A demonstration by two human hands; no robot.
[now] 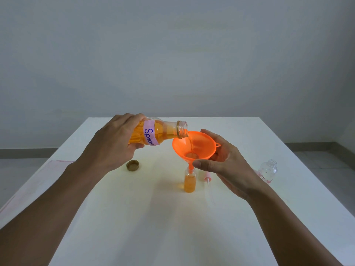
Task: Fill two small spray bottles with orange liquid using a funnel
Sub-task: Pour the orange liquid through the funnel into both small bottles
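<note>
My left hand grips a clear supply bottle of orange liquid with a pink label, tipped almost level. A thin stream runs from its open mouth into an orange funnel. The funnel's spout sits in the neck of a small upright spray bottle, which is mostly full of orange liquid. My right hand cups the funnel's right side, thumb in front and fingers behind. A second small clear bottle, with no liquid in it, stands at the right with its neck open.
A gold screw cap lies on the white table under my left wrist. A pink spray pump head with its tube lies just right of the bottle being filled. The table's edges run close on the left and right.
</note>
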